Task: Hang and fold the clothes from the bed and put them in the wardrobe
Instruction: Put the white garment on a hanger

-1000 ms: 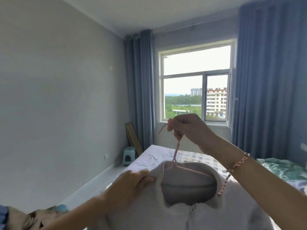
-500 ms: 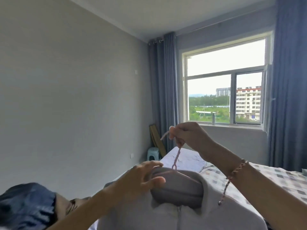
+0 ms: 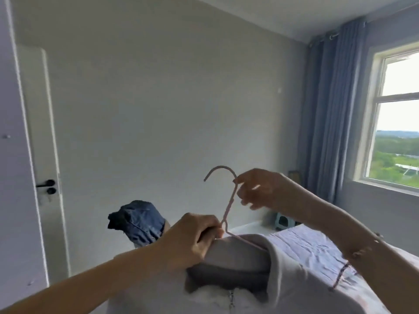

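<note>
The pale zip jacket (image 3: 294, 279) hangs on a pink hanger (image 3: 229, 205), held up in front of the person above the bed (image 3: 303, 243). The left hand (image 3: 192, 241) grips its collar, fingers curled. The right hand (image 3: 258, 189) pinches the hanger's neck just below the hook. A denim garment (image 3: 139, 219) shows behind the left hand, and a door (image 3: 45, 155) stands far left.

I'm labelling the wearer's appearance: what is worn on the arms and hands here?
The left hand and right hand are ungloved, and no sleeve shows on either arm. The right wrist carries a thin cord bracelet with a loose tail hanging down, blurred here. No watch is visible.
</note>
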A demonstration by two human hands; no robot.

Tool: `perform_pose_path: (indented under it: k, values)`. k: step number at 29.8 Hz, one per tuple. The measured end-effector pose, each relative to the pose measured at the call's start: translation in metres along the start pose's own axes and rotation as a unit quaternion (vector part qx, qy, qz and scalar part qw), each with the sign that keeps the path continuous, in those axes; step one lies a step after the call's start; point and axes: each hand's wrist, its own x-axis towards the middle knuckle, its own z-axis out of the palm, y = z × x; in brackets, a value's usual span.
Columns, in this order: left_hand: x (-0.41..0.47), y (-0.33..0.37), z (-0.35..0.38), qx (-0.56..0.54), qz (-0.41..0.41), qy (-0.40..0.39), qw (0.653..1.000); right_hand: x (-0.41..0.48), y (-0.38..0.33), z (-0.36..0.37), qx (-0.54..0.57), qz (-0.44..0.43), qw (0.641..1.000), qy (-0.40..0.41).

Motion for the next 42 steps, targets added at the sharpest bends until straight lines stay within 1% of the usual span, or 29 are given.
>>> perform_pose_path:
  k: [1,2,3,4,6,8,10,12,14,15,17,18,19,21,23,24,25,26,27,28,29,30,33,36,37,40,42]
  values:
    - [-0.008,0.0,-0.013,0.021,-0.024,0.019,0.999,-0.002,0.004,0.006,-0.074,0.016,0.995,-0.057]
    - [-0.019,0.0,-0.029,0.044,-0.048,0.054,0.996,-0.002,0.007,0.017,-0.141,0.019,0.984,-0.107]
    - [-0.025,-0.003,-0.042,0.06,-0.056,0.094,0.992,-0.005,0.007,0.028,-0.194,0.008,0.972,-0.129]
    - [-0.042,-0.004,-0.062,0.092,-0.077,0.126,0.985,0.002,0.004,0.05,-0.228,-0.034,0.964,-0.13]
    - [-0.058,-0.009,-0.088,0.14,-0.087,0.135,0.977,0.012,0.001,0.076,-0.24,-0.111,0.963,-0.053]
    - [-0.085,-0.008,-0.118,0.214,-0.112,0.148,0.959,0.032,-0.019,0.107,-0.176,-0.181,0.967,-0.016]
    - [-0.113,-0.006,-0.146,0.262,-0.14,0.177,0.939,0.05,-0.042,0.139,-0.103,-0.218,0.97,-0.02]
    - [-0.142,-0.01,-0.177,0.266,-0.177,0.2,0.926,0.065,-0.064,0.17,-0.021,-0.218,0.976,-0.003]
    - [-0.185,-0.01,-0.214,0.273,-0.266,0.191,0.904,0.084,-0.087,0.213,0.054,-0.206,0.976,0.035]
    - [-0.192,-0.015,-0.22,0.255,-0.311,0.186,0.896,0.089,-0.087,0.216,0.072,-0.184,0.979,0.044]
    - [-0.256,-0.012,-0.251,0.231,-0.411,0.209,0.856,0.099,-0.119,0.269,0.117,-0.199,0.973,-0.005]
    - [-0.268,-0.017,-0.252,0.196,-0.43,0.21,0.856,0.1,-0.121,0.275,0.117,-0.193,0.974,-0.002]
    - [-0.29,-0.014,-0.259,0.181,-0.445,0.219,0.85,0.103,-0.134,0.295,0.119,-0.191,0.974,-0.018]
    - [-0.322,-0.012,-0.27,0.206,-0.453,0.219,0.839,0.104,-0.154,0.328,0.129,-0.2,0.97,-0.052]
    - [-0.354,-0.017,-0.296,0.287,-0.477,0.21,0.804,0.105,-0.181,0.362,0.147,-0.206,0.957,-0.14]
    - [-0.368,-0.021,-0.313,0.329,-0.497,0.201,0.777,0.103,-0.198,0.375,0.162,-0.208,0.944,-0.2]
    - [-0.376,-0.026,-0.326,0.357,-0.516,0.196,0.754,0.103,-0.211,0.381,0.175,-0.202,0.928,-0.26]
    - [-0.384,-0.03,-0.344,0.368,-0.534,0.197,0.735,0.103,-0.228,0.39,0.197,-0.198,0.904,-0.323]
    - [-0.39,-0.035,-0.36,0.377,-0.544,0.199,0.722,0.104,-0.243,0.399,0.217,-0.185,0.882,-0.375]
    - [-0.396,-0.038,-0.376,0.389,-0.554,0.192,0.711,0.104,-0.258,0.409,0.238,-0.177,0.862,-0.411]
    - [-0.391,-0.042,-0.384,0.402,-0.556,0.186,0.703,0.104,-0.264,0.41,0.244,-0.173,0.857,-0.419]
    - [-0.396,-0.042,-0.399,0.424,-0.561,0.189,0.686,0.105,-0.279,0.422,0.253,-0.174,0.854,-0.419]
    - [-0.413,-0.041,-0.441,0.494,-0.572,0.185,0.629,0.109,-0.321,0.456,0.295,-0.156,0.863,-0.38]
    - [-0.439,-0.03,-0.475,0.525,-0.61,0.165,0.57,0.108,-0.361,0.492,0.334,-0.156,0.849,-0.378]
    - [-0.445,-0.028,-0.481,0.524,-0.617,0.169,0.562,0.106,-0.368,0.498,0.347,-0.153,0.847,-0.373]
    - [-0.471,-0.01,-0.513,0.519,-0.65,0.218,0.51,0.101,-0.408,0.535,0.388,-0.159,0.823,-0.383]
    - [-0.484,0.001,-0.532,0.498,-0.663,0.266,0.492,0.096,-0.435,0.555,0.419,-0.165,0.801,-0.393]
